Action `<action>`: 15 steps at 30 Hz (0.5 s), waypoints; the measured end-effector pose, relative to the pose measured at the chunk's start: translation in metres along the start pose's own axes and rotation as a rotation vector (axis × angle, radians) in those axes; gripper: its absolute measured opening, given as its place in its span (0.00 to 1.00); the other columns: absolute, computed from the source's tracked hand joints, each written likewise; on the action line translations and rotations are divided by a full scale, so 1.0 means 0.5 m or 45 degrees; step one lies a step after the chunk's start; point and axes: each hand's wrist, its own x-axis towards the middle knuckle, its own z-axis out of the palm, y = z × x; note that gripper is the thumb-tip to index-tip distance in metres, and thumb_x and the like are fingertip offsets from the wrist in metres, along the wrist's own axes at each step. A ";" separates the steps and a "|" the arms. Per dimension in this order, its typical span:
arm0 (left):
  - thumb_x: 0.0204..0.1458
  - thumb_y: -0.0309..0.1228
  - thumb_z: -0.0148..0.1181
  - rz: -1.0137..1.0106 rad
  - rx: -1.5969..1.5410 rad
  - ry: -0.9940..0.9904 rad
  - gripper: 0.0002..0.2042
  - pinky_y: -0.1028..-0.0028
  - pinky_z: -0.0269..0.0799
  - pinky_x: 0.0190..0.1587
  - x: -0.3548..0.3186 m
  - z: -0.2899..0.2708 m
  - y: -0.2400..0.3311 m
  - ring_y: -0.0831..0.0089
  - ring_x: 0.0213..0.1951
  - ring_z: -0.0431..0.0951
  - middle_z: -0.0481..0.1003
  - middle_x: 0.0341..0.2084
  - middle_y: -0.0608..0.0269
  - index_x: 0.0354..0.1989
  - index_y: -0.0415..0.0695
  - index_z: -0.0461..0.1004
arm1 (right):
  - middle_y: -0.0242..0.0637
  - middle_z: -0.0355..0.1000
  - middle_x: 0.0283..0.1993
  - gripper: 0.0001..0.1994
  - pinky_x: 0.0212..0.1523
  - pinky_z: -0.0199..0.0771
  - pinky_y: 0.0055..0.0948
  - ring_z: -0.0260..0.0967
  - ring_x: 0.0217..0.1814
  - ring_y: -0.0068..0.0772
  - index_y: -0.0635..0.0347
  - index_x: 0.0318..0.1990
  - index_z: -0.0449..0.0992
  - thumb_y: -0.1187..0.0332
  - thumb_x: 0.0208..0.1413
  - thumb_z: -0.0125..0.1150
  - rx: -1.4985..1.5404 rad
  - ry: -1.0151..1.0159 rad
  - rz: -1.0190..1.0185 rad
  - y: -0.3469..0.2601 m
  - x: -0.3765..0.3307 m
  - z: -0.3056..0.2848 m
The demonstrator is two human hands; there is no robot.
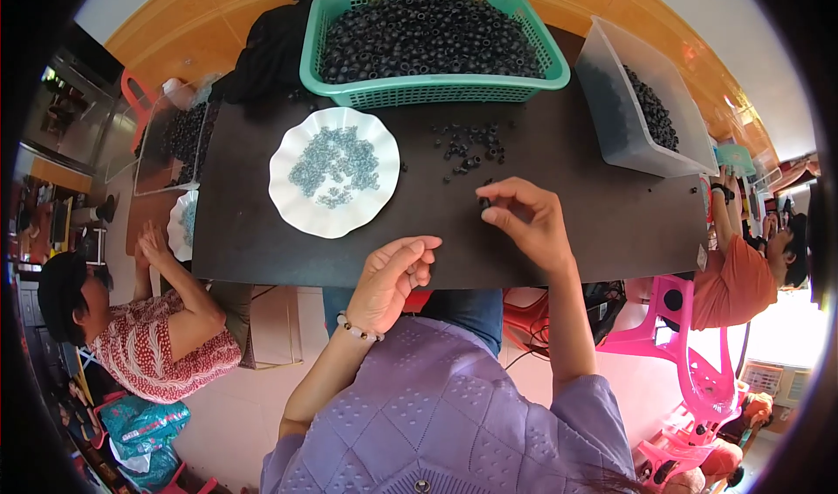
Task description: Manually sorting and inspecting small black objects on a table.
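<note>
My right hand (532, 222) is above the dark table, thumb and forefinger pinching a small black ring-like piece (484, 203). Left of it, near the table's front edge, my left hand (390, 277) has its fingers curled and the thumb pressed along the forefinger. Whatever it may hold is too small or hidden to name. Beyond my right hand lies a loose scatter of black pieces (471, 145). A white plate (281, 173) with a wavy rim stands beyond my left hand and carries many tiny, clear bluish pieces (336, 161).
A green basket (419, 92) heaped with black pieces stands at the table's back. To its right is a translucent bin (611, 114) partly filled with them. Black cloth (272, 49) lies at back left. People sit on both sides; a pink chair (668, 328) stands at right.
</note>
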 end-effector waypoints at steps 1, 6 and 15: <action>0.59 0.31 0.53 -0.022 0.056 -0.005 0.12 0.79 0.67 0.33 -0.002 0.005 0.002 0.82 0.27 0.70 0.74 0.28 0.66 0.44 0.35 0.75 | 0.29 0.71 0.34 0.11 0.37 0.64 0.18 0.64 0.34 0.18 0.63 0.40 0.79 0.78 0.46 0.66 0.009 -0.011 0.005 -0.006 -0.009 0.012; 0.61 0.37 0.51 -0.076 0.085 -0.042 0.14 0.79 0.68 0.34 -0.009 0.022 0.001 0.81 0.28 0.71 0.75 0.29 0.66 0.44 0.38 0.75 | 0.32 0.74 0.34 0.12 0.38 0.66 0.21 0.66 0.34 0.22 0.61 0.38 0.80 0.80 0.43 0.67 -0.037 -0.073 -0.168 -0.050 -0.041 0.057; 0.57 0.37 0.57 -0.140 -0.087 -0.276 0.13 0.81 0.68 0.36 -0.027 -0.010 0.001 0.82 0.31 0.72 0.75 0.30 0.68 0.40 0.39 0.76 | 0.33 0.74 0.36 0.15 0.38 0.68 0.29 0.67 0.38 0.33 0.58 0.37 0.80 0.78 0.36 0.68 -0.438 -0.202 -0.479 -0.101 -0.038 0.093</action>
